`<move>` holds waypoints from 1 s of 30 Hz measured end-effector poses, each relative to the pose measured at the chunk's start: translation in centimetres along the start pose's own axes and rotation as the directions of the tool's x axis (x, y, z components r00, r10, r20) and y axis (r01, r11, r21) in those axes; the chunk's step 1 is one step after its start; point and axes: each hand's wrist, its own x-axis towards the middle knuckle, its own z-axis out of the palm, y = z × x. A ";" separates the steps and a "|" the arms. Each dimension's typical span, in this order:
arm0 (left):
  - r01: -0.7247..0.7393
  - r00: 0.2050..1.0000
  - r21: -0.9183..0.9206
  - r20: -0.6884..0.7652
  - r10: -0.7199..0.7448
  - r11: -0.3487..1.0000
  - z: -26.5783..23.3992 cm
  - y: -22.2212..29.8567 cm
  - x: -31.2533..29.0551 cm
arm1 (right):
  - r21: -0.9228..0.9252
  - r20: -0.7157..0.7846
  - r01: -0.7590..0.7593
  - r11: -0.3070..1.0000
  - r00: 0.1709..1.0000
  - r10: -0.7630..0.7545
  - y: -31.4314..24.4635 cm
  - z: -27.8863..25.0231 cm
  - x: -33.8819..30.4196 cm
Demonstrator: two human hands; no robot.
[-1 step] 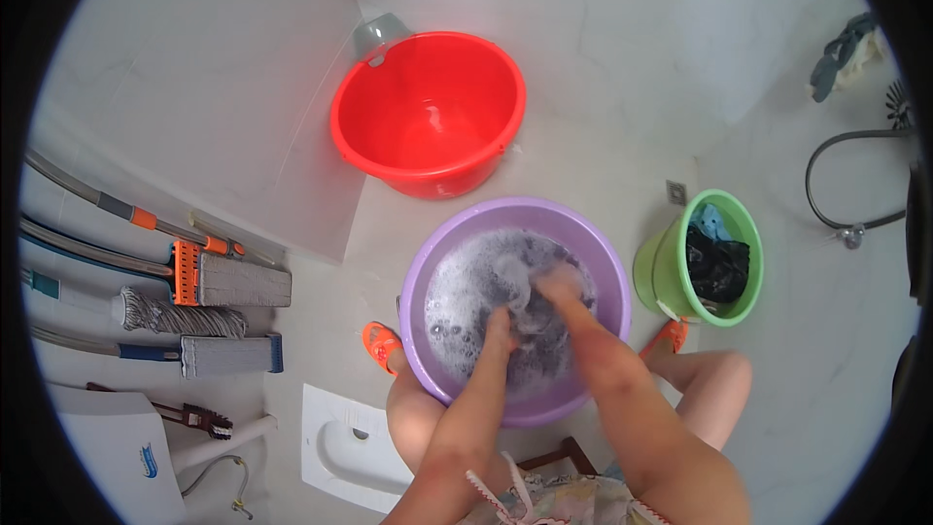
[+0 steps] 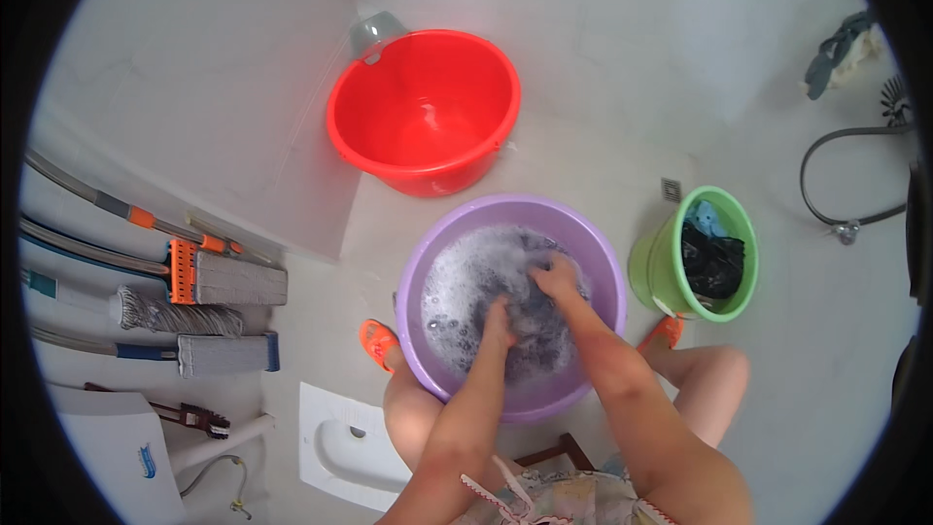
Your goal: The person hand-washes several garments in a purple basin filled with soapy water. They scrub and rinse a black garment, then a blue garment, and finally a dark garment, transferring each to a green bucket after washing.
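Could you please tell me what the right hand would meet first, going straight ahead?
The right hand would likely meet suds, then the far wall of the purple basin; depth is unclear.

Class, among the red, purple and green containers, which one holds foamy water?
The purple basin, with white suds inside; the red tub and green bucket show none.

Soft light, glare inside red tub [image 2: 418, 102], foam [image 2: 462, 267] slightly blurry in purple basin [image 2: 409, 292], fisheye bends mop handles [image 2: 146, 351], corners black.
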 end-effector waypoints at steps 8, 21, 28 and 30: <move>-0.106 0.850 -0.330 0.460 0.257 0.938 0.8 2.5 -6.5 | -0.118 -0.149 0.503 0.856 0.844 -0.516 -4.7 2.3 -20.1; -0.086 0.938 -0.347 0.287 0.194 0.934 2.0 2.6 -9.1 | 0.075 -0.610 0.174 0.982 0.787 -0.093 -5.1 2.5 -4.4; -0.393 0.825 0.496 -0.182 0.536 0.774 4.5 2.7 -5.6 | 0.147 -0.527 -0.012 0.989 0.846 0.088 5.9 5.5 -2.0; -0.247 0.889 0.482 -0.233 0.395 0.841 3.5 1.8 -3.5 | 0.023 -0.375 -0.162 0.987 0.914 0.159 7.7 7.5 -0.8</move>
